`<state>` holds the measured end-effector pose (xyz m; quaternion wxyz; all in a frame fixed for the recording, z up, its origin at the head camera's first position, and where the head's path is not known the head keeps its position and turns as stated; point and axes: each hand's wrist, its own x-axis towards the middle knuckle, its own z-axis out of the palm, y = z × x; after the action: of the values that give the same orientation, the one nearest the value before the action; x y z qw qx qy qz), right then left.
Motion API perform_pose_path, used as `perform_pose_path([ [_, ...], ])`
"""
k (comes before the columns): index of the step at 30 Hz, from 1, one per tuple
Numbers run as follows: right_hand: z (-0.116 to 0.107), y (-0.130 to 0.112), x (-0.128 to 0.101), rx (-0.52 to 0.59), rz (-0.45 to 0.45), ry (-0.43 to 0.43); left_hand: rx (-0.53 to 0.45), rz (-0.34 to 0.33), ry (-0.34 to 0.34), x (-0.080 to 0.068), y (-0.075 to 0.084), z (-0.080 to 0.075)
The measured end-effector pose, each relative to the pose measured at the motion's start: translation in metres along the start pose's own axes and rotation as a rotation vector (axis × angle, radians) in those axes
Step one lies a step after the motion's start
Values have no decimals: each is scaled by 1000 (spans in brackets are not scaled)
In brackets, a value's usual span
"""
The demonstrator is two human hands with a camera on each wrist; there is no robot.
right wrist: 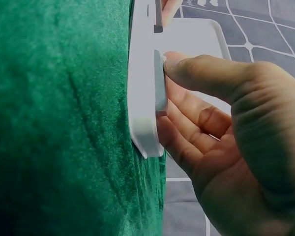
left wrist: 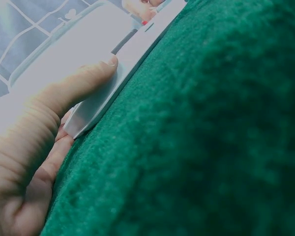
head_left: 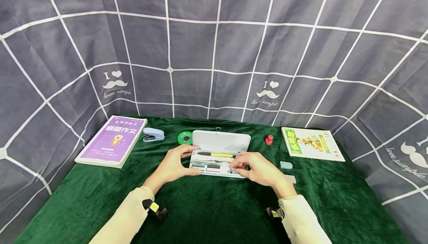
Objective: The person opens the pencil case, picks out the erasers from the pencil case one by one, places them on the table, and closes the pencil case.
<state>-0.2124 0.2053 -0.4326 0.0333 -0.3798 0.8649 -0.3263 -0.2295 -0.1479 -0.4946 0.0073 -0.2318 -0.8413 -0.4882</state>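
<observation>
A white pencil case (head_left: 221,140) lies with its lid raised on the green cloth. My left hand (head_left: 174,164) holds its left end, thumb (left wrist: 91,81) along the near side and fingers around the far side. Inside lie a yellow-and-black pen (head_left: 217,154), some slim items below it, and a dark-and-white eraser-like block (head_left: 213,167). At the right end, my right hand (head_left: 255,167) pinches a small grey-blue block (right wrist: 160,81) between thumb and fingers, at the case's near wall (right wrist: 141,73). The block's exact kind cannot be made out.
Left stand a purple book (head_left: 113,140), a light-blue stapler (head_left: 153,134) and a green tape roll (head_left: 185,138). Right are a red stopper-shaped item (head_left: 269,140), a green-and-white book (head_left: 312,143), a pale blue piece (head_left: 286,165) and a whitish block (head_left: 291,179). A grey checked curtain (head_left: 190,47) hangs behind.
</observation>
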Motion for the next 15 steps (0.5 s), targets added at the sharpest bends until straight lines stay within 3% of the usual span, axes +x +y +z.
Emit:
perform_pose_path([
  [15,-2,2,-2,53,80,132,9,7,1,0,1,0],
])
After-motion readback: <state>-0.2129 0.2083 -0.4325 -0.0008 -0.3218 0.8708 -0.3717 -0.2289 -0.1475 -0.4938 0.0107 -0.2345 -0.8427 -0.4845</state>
